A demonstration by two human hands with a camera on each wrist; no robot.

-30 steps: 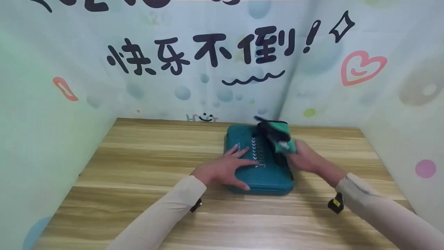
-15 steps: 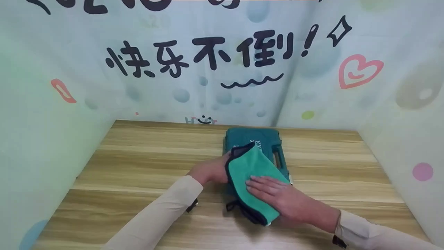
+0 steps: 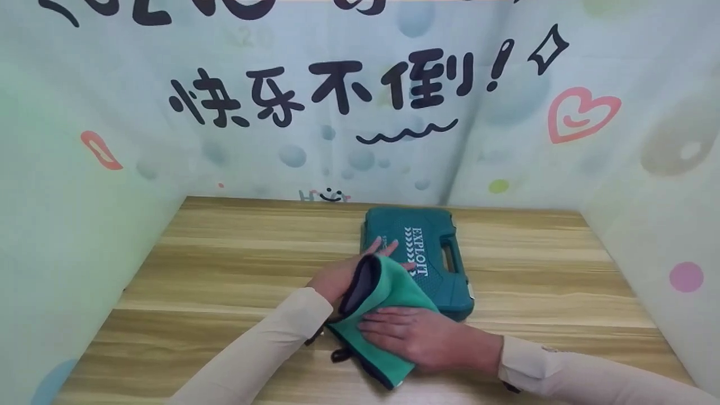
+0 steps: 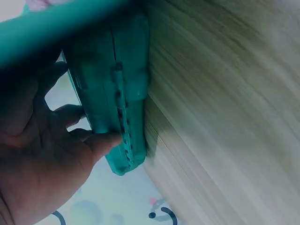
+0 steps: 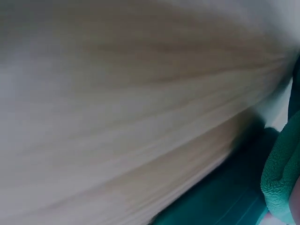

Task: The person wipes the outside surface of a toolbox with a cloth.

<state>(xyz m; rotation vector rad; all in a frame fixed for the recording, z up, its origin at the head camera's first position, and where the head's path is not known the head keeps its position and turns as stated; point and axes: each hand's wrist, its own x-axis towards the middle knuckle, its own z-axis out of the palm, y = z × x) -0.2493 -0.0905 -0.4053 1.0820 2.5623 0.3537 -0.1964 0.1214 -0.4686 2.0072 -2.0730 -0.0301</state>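
Note:
A teal case (image 3: 430, 236) with white EXPLOIT lettering and a handle on its right side lies flat on the table. My left hand (image 3: 337, 277) rests on its left part with fingers spread; in the left wrist view that hand (image 4: 51, 150) touches the case's hinged side (image 4: 126, 126). A green cloth (image 3: 394, 287) with dark edging and a dark loop drapes over the near left part of the case and partly hides my left hand. My right hand (image 3: 419, 337) lies flat on the cloth, fingers extended to the left. The right wrist view shows fuzzy cloth (image 5: 281, 173) beside the case (image 5: 220, 192).
The wood-grain table (image 3: 236, 247) is bordered by a printed backdrop (image 3: 281, 163) behind and light walls at both sides. A black wrist device is partly visible under each sleeve.
The right hand came from the case's far right side toward its near side, spreading the cloth, then slid left. The case's lettering is uncovered again. The left hand stayed almost in place.

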